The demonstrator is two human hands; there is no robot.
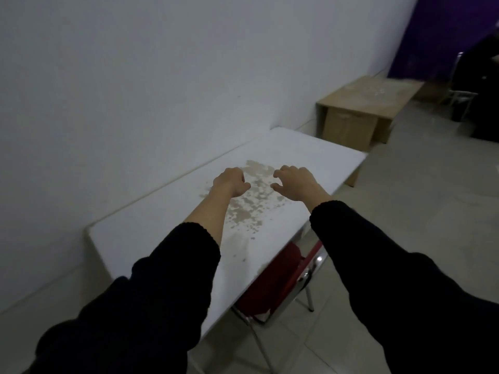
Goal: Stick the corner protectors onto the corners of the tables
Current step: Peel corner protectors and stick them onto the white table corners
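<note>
White table [167, 228] waits; left hand [229, 184] fisted, right hand [294, 182] loosely curled, both empty; next, fetch a protector.

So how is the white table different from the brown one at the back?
The long white table is near, under the hands, and its top has a patchy worn spot; the brown wooden table stands farther off, looks smaller and has a cardboard box beneath. The white one has a red chair tucked under it. Both stand against the pale wall.
</note>
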